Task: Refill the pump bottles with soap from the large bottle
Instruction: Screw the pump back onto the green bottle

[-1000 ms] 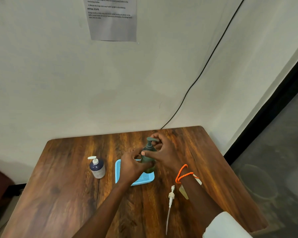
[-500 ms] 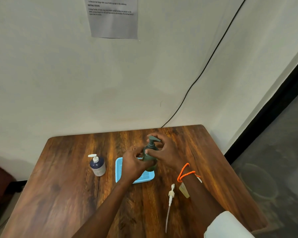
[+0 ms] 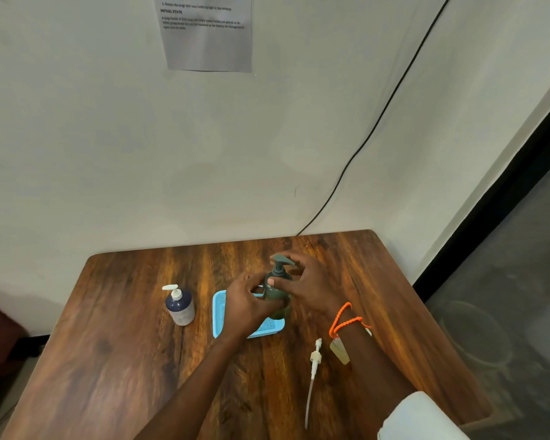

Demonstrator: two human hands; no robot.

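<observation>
A dark green pump bottle (image 3: pixel 277 292) stands upright at the right end of a light blue tray (image 3: pixel 219 308) in the middle of the wooden table. My left hand (image 3: pixel 246 304) grips the bottle's body from the left. My right hand (image 3: pixel 308 285) wraps its thumb and fingers round the neck and pump collar from the right. A navy pump bottle with a white pump (image 3: pixel 179 305) stands apart to the left. A loose white pump with its long tube (image 3: pixel 313 373) lies on the table near my right forearm, beside a partly hidden yellowish bottle (image 3: pixel 339 351).
The table (image 3: pixel 118 360) butts against a white wall at the back. A black cable (image 3: pixel 378 122) runs down the wall to the table's back edge. A printed sheet (image 3: pixel 207 33) hangs on the wall. Right of the table is a drop to a dark floor.
The green pump's spout has turned from pointing left towards pointing right while both hands stayed on the bottle. Nothing else on the table has moved.
</observation>
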